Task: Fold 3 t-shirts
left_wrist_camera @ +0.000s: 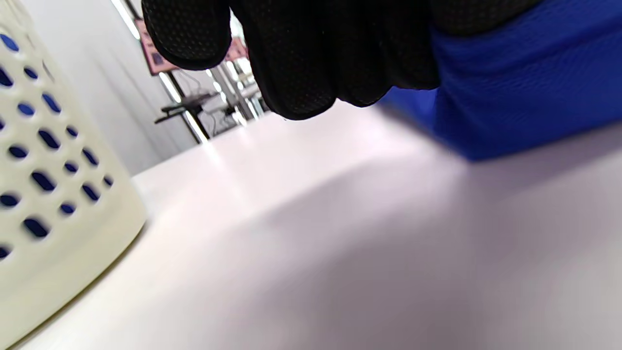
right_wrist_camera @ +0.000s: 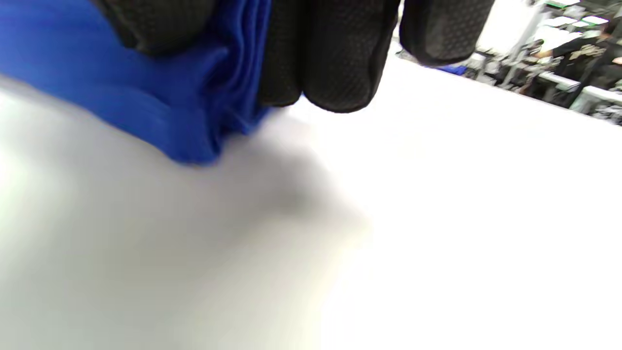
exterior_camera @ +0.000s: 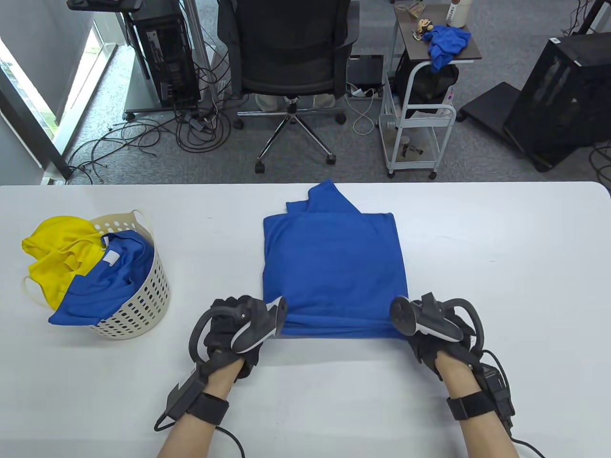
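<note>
Three T-shirts on the table: one blue T-shirt (exterior_camera: 334, 260) lying folded at the centre, another blue shirt (exterior_camera: 102, 286) and one yellow shirt (exterior_camera: 55, 253) in the single basket (exterior_camera: 143, 305) at left. Two gloved hands.

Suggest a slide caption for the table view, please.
Both gloved hands, left hand and right hand, grip the blue t-shirt's near edge mid-fold.

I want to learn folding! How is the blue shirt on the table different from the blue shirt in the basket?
The blue shirt on the table lies flat, folded into a neat rectangle; the blue shirt in the basket is crumpled and hangs over the rim. Both hands, left hand and right hand, grip the table one's near edge; nobody touches the basket one. Both are the same bright blue.
</note>
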Available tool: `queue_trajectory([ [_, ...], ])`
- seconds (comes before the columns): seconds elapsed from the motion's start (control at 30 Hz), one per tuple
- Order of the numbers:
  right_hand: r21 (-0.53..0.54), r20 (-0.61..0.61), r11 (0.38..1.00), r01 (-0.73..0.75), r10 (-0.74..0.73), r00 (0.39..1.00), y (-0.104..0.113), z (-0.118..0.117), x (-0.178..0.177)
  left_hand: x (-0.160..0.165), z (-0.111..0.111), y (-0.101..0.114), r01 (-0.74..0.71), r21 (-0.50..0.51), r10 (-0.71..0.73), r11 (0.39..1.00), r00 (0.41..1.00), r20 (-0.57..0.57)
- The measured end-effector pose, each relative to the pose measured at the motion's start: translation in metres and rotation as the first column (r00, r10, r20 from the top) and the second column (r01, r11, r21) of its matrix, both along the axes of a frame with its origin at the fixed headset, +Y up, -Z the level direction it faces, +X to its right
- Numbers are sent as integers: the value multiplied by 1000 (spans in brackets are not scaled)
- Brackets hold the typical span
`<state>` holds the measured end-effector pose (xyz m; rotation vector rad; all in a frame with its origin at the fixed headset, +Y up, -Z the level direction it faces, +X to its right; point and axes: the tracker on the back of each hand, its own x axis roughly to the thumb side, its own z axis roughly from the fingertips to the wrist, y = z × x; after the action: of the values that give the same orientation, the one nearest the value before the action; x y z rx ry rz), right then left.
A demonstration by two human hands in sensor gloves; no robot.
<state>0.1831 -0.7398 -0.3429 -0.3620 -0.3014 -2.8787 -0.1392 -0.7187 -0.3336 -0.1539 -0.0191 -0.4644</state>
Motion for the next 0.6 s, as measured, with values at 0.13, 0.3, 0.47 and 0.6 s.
queue_trajectory([
  [0.13,-14,16,999,-30,30,999,14,12,-7,-8,16,5,-94,-57,93,994,995,-29],
  [0.3,-3,8,1000,-3,3,1000,38,33,-10,-20,43,39,-164,-29,163,986,986,-34],
  [0.47,0,22,992,129,-129,991,106,67,-6,-31,78,109,-231,79,231,970,973,1],
  [0.6,105,9,981,164,-166,986,170,85,2,-35,100,168,-323,201,317,925,947,61],
])
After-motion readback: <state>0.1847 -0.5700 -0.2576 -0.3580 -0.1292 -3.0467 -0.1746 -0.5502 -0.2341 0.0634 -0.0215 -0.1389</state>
